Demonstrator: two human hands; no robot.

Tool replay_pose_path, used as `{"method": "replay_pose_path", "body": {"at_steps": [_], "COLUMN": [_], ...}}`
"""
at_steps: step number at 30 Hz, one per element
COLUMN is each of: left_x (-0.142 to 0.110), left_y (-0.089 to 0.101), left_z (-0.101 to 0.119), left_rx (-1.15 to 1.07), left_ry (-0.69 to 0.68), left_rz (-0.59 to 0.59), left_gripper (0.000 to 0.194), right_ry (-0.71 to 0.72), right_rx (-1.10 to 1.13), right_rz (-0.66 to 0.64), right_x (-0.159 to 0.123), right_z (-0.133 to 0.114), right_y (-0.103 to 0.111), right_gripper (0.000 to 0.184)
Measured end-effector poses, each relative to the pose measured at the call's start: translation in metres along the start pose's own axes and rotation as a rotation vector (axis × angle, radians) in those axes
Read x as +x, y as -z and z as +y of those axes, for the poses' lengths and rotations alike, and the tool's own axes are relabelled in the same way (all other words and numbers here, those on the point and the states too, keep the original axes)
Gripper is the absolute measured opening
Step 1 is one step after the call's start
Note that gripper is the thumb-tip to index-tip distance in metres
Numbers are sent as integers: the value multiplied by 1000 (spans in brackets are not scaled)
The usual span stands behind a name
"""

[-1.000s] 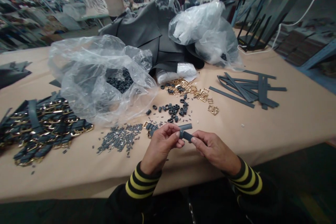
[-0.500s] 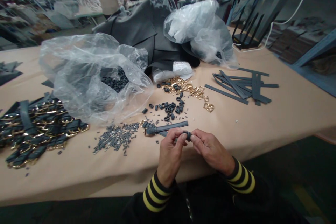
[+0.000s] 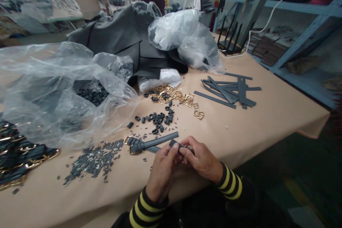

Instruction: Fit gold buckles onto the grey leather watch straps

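Observation:
Above the table's front edge, my left hand (image 3: 163, 169) pinches a dark grey strap (image 3: 175, 144), its end showing between the fingers. My right hand (image 3: 203, 158) has its thumb and fingers closed on the same strap, close against the left. Most of the strap is hidden by the fingers. Just beyond lie buckled straps (image 3: 153, 143) with gold buckles. Small dark loops (image 3: 159, 118) are scattered behind them, with gold buckles (image 3: 171, 94) heaped farther back. To the left is a pile of tiny grey pieces (image 3: 92, 159).
Loose grey strips (image 3: 227, 91) lie at the right. A clear plastic bag (image 3: 64, 89) holds many dark loops, and finished-looking buckled straps (image 3: 24, 155) are piled at far left. Dark sheet material (image 3: 117, 35), another bag (image 3: 184, 35) and a black router (image 3: 229, 46) stand at the back.
The view has turned right, so things on the table appear farther left. Between my hands, a flat strap end now shows where a small curled dark part showed before; both hands remain close together.

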State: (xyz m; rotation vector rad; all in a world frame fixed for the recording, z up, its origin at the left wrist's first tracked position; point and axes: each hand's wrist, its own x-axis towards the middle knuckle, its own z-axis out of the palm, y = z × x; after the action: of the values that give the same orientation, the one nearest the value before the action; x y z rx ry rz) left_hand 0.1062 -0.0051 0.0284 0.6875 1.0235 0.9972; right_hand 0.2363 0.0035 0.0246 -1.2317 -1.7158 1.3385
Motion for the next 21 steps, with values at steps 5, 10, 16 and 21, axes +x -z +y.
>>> {"method": "replay_pose_path", "body": {"at_steps": [5, 10, 16, 21], "left_x": [18, 52, 120, 146], "left_y": [-23, -42, -53, -61], "left_z": [9, 19, 22, 22], "left_rx": [-293, -108, 1079, 1325], "left_ry": [82, 36, -410, -395], "left_rz": [22, -123, 63, -11], "left_gripper": [18, 24, 15, 10], "right_ry": [-34, -114, -172, -209], "right_rx": [60, 339, 475, 517], "right_rz": [54, 12, 406, 447], "right_x": [4, 8, 13, 17], "right_z": [0, 12, 36, 43], "right_y": [26, 63, 89, 88], "right_gripper": [11, 20, 17, 17]}}
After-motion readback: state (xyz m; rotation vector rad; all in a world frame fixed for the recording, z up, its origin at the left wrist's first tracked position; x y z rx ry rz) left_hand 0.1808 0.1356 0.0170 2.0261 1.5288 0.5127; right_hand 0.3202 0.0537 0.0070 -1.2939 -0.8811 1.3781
